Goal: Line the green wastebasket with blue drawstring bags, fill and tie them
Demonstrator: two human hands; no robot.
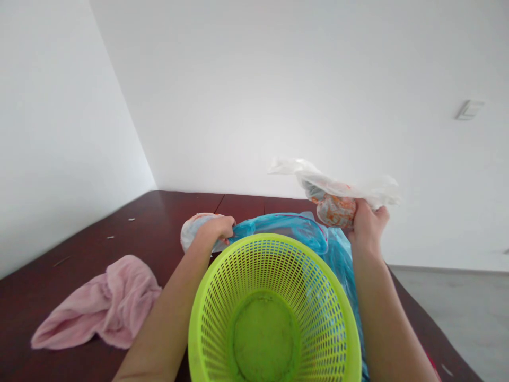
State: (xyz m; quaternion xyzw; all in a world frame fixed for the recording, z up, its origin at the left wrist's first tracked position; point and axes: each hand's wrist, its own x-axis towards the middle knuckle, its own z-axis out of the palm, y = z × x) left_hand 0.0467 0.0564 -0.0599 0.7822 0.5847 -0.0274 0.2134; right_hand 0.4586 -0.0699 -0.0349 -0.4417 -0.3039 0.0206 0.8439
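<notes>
My left hand [217,228] grips the edge of a translucent blue plastic bag [286,228], which stretches across behind a lime-green perforated plastic basket [274,245] and drapes down its right side. A whitish wrapped bundle [194,232] with a pink tinge sits just beyond that hand. Raised in my right hand [368,228] is a clear plastic bag [338,185], gathered around an orange-patterned package [336,211]. The basket's inside shows nothing in it, and its lower part runs past the bottom of the picture.
A crumpled pink towel [103,302] lies on the dark red wooden table [186,204] to the left, with small scraps near the far left. White walls meet behind the table. A grey floor [449,318] lies below its right edge, and a small wall fitting [469,110] shows high up.
</notes>
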